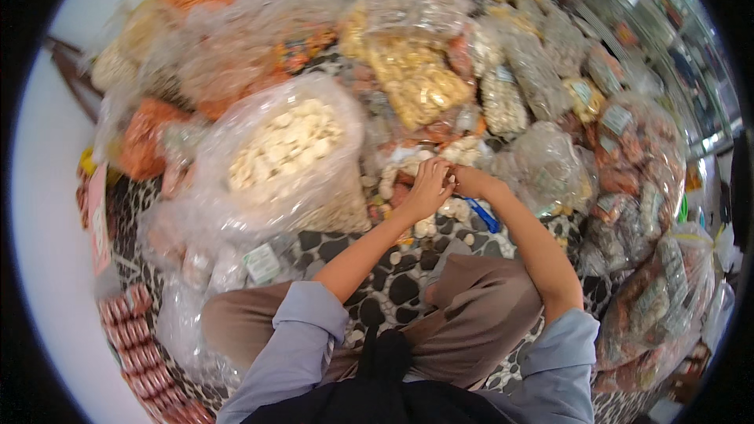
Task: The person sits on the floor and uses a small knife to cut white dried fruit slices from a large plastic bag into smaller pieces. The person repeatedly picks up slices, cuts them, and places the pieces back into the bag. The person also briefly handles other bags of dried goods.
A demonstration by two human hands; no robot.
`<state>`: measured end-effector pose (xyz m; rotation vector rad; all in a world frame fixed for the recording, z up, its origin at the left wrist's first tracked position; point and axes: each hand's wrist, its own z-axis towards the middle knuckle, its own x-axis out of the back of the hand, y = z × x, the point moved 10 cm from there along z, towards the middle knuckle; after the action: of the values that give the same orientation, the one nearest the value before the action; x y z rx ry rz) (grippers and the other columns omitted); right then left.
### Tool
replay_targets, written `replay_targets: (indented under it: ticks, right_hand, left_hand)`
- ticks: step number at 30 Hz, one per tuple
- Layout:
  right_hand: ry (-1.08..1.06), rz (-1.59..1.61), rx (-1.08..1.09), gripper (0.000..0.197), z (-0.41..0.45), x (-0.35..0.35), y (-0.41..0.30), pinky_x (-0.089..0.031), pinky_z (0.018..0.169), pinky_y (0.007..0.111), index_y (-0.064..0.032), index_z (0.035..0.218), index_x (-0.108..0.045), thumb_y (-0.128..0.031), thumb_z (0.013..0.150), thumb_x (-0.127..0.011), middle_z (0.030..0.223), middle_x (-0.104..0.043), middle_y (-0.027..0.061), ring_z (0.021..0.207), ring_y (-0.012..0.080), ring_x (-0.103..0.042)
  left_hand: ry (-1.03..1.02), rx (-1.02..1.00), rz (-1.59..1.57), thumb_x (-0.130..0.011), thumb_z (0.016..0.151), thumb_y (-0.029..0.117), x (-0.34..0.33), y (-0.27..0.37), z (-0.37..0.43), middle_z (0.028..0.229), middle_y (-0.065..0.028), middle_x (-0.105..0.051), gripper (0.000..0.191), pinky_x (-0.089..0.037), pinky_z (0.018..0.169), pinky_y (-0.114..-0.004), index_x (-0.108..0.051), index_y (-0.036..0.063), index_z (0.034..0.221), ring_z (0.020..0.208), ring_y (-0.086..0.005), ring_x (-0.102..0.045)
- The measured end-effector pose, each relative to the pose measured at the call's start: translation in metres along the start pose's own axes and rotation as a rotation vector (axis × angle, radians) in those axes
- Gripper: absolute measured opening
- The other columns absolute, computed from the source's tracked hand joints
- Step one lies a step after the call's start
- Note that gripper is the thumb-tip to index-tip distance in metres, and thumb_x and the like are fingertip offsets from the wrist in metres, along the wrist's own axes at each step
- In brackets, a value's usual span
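Observation:
My left hand (pixel 433 184) and my right hand (pixel 471 181) meet in front of me, fingers close together. They are over a heap of small pale and reddish snack packs (pixel 402 193). Blur and the fingers themselves hide whether anything is pinched between them. Just below my right hand lies a blue tool (pixel 484 215), perhaps a cutter, on the pebble-patterned floor (pixel 403 290). Left of my hands stands a large clear plastic bag (pixel 347 112), its mouth spread wide. Pale round crackers (pixel 288 144) fill it.
Yellow snacks in clear packs (pixel 421 79) are piled beyond my hands. Bags of orange snacks (pixel 150 135) lie at the left, and stuffed bags (pixel 633 153) at the right. Red packs (pixel 138 347) line the lower left wall. A glass display case (pixel 665 41) stands at the upper right.

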<state>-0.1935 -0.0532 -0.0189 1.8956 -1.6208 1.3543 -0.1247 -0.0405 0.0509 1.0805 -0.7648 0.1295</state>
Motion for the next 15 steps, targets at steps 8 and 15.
replay_targets:
  ticks: [8, 15]
  right_hand:
    - [0.74, 0.143, -0.387, 0.039, 0.01, 0.028, 0.184, -0.046, 0.085, 0.041, 0.0006, 0.113, -0.046, -0.008, 0.077, -0.058, 0.131, -0.038, 0.0166, 0.117, 0.0351, -0.039]
    - [0.816, -0.365, -0.897, 0.095, 0.075, 0.037, 0.277, -0.041, 0.088, 0.049, -0.0132, 0.141, -0.017, -0.022, 0.067, -0.075, 0.135, -0.029, 0.0173, 0.117, 0.0416, -0.036]
  left_hand:
    - [-0.156, 0.073, 0.119, -0.058, 0.079, 0.014, -0.134, -0.086, 0.1, 0.112, -0.0142, -0.045, 0.039, -0.032, 0.092, -0.044, -0.045, 0.0078, 0.115, 0.109, -0.0321, -0.04]
    - [-0.024, 0.185, 0.226, -0.056, 0.08, 0.011, -0.138, -0.128, 0.136, 0.098, -0.0055, -0.049, 0.029, -0.027, 0.08, -0.04, -0.05, 0.0104, 0.109, 0.097, -0.0222, -0.044]
